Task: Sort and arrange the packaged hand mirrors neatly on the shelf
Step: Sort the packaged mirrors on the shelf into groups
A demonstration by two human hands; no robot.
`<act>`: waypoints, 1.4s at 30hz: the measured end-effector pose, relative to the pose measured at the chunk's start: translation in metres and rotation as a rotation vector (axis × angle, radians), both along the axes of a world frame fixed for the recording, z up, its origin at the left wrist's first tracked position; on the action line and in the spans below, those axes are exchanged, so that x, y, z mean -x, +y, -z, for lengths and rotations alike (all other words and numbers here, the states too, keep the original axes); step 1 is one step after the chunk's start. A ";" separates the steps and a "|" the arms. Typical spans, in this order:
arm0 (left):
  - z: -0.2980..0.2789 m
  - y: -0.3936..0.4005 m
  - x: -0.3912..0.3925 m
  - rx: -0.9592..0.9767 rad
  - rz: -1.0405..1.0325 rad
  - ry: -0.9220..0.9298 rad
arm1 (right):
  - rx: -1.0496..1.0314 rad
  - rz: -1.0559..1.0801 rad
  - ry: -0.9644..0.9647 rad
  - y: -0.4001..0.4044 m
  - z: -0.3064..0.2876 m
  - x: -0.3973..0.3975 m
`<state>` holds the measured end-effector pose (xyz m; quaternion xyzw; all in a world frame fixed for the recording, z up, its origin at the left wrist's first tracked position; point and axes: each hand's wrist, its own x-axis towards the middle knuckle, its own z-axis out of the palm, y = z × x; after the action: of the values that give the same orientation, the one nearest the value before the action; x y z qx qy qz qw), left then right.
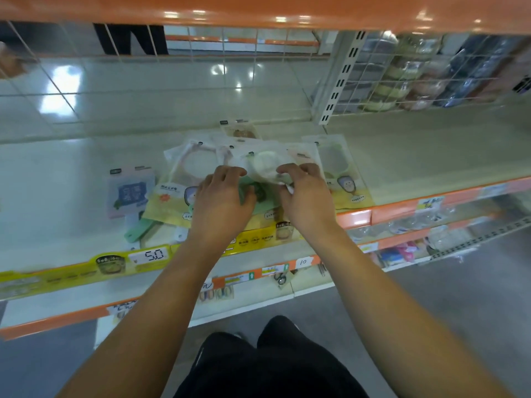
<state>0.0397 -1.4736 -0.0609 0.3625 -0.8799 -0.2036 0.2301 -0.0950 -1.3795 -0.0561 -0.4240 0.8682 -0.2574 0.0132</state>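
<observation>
1. While both hands — left hand (222,193), right hand (304,191) — pinch one white packaged mirror (265,168), the mirror pile (201,168) sprawls mid-shelf (71,168).
2. Blue pack (130,191) sits at 9 o'clock of it — sorting looks barely started.

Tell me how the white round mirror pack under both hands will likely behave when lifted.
The white mirror pack sits in glossy clear film, so it will probably slide over the packs beneath. The film edges look floppy, the round mirror inside stiff. The left hand and right hand grip opposite sides, which should keep it level.
</observation>
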 end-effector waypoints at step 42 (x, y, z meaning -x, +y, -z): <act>-0.018 0.107 0.272 -0.049 0.070 -0.242 | 0.051 0.212 -0.128 0.111 0.011 0.263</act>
<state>-0.2328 -1.3663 -0.0429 0.3590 -0.9081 -0.1875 0.1063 -0.3581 -1.2682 -0.0670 -0.3126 0.8988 -0.3058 0.0306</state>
